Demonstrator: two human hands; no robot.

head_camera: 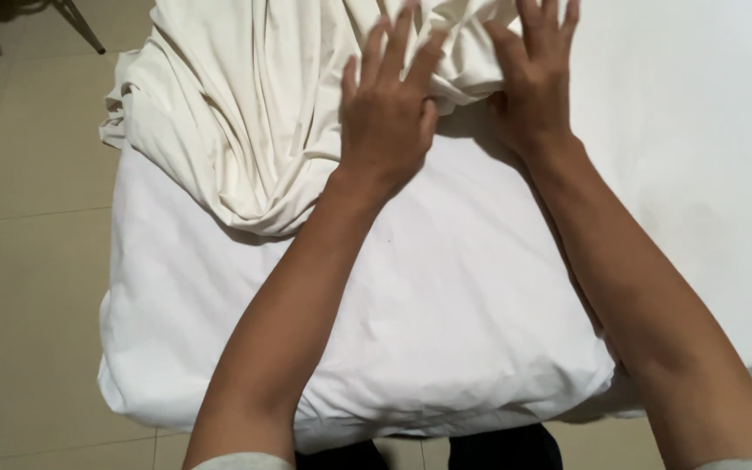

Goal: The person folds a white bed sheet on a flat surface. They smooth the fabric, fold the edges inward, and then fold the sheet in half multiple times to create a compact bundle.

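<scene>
A tiled floor (19,261) surrounds the mattress (446,313). A crumpled sheet (228,113) lies on it. Left hand (389,113) and right hand (533,74) reach forward, fingers spread flat on the sheet, gripping nothing.

I'm looking down into a bedroom, in a home or perhaps a guest room: a bed (446,287) under a white fitted sheet, a cream sheet (245,113) bunched on it, and pale floor tiles (28,261) alongside.
</scene>
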